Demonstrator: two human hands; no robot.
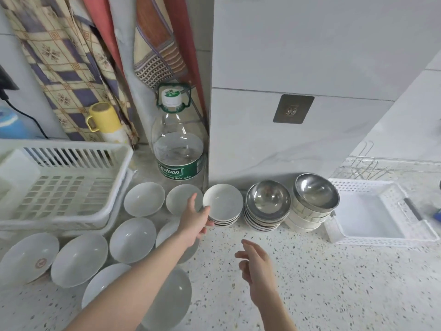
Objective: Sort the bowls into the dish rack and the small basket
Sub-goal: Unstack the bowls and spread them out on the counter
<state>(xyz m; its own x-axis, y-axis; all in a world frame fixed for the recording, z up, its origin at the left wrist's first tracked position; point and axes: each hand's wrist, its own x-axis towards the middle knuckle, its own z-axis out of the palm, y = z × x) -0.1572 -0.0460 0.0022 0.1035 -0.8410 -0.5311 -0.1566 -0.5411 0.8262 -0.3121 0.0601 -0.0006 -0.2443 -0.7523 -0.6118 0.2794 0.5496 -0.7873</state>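
Observation:
My left hand (194, 219) reaches across the counter and grips the left rim of a stack of small white bowls (223, 204) by the wall. My right hand (256, 266) hovers open above the counter, holding nothing. Right of that stack stands a stack of steel bowls (267, 203), then a steel bowl on several white bowls (315, 198). Several white bowls (132, 240) lie spread on the left, some under my left arm. The white dish rack (71, 177) stands at the far left. The small white basket (381, 211) sits at the right, nothing in it.
A large water bottle (179, 144) stands by the wall corner behind the bowls. A yellow-capped flask (106, 121) and hanging cloths are behind the rack. A wire rack (372, 164) sits behind the basket. The speckled counter (334, 283) stretches in front.

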